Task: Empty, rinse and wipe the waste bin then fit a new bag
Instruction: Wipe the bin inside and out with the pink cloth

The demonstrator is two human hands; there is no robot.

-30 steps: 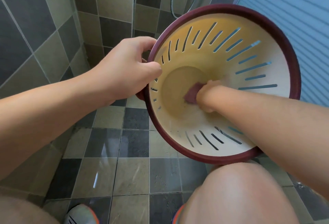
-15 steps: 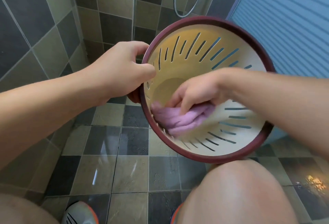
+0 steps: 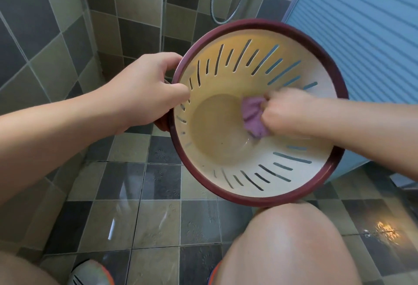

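The right hand is blurred, so its fingers are hard to make out, and it covers part of the purple cloth bunched in its grip. The outside of the waste bin is hidden; only its dark red rim and pale slotted inside show. The left fingers curl behind that rim out of sight. Both forearms run off the picture's edges, and a knee below is cut off by the bottom edge, as is a shoe on the tiled floor.

The bin is held off the floor, tipped with its mouth toward the camera, just above the knee. Inside it lies only the cloth, pressed against the right edge of the round base where the wall begins.

The left hand grips the rim at its left side, thumb on the inner face. The right hand reaches in over the right rim, closed round the cloth. The hands are apart, the bin's base between them.
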